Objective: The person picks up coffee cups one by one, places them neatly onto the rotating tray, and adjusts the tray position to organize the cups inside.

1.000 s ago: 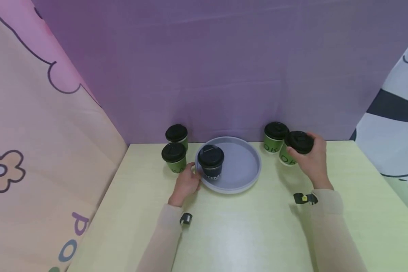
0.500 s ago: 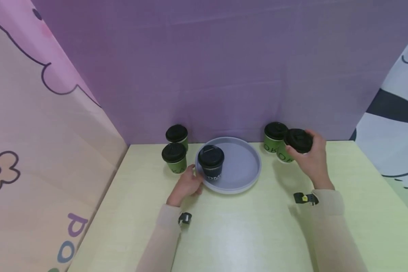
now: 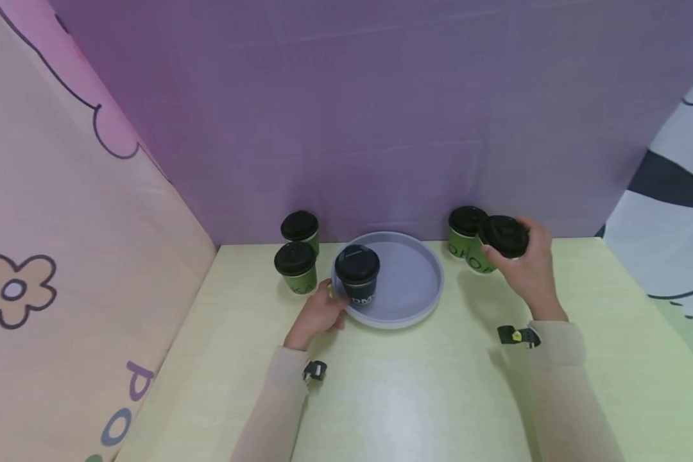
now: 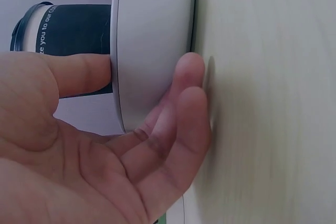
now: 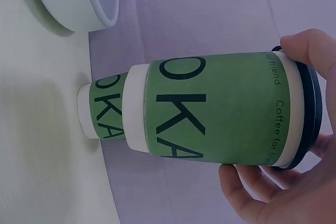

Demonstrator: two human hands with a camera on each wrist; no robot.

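Note:
A round grey tray [image 3: 410,282] lies near the table's back edge, with a dark paper coffee cup [image 3: 358,269] upright on its left part. My left hand [image 3: 319,311] grips the tray's left rim, thumb over the edge by the dark cup and fingers round the outer wall [image 4: 157,45]. On the right, my right hand [image 3: 525,269] holds a green coffee cup [image 5: 220,108] by its black lid, thumb on one side and fingers on the other. That cup is off the table. Another green coffee cup [image 3: 463,237] stands behind it, partly hidden.
Two more green lidded cups stand left of the tray, a front cup [image 3: 296,269] close to my left hand and a back cup [image 3: 301,230] partly behind it. A purple cloth [image 3: 346,128] rises along the table's back edge. Printed cloth [image 3: 92,256] hangs at the left.
The green cup in my right hand has risen slightly and shifted a little left, towards the cup behind it. My left hand has edged slightly right along the tray's rim; the tray stays put.

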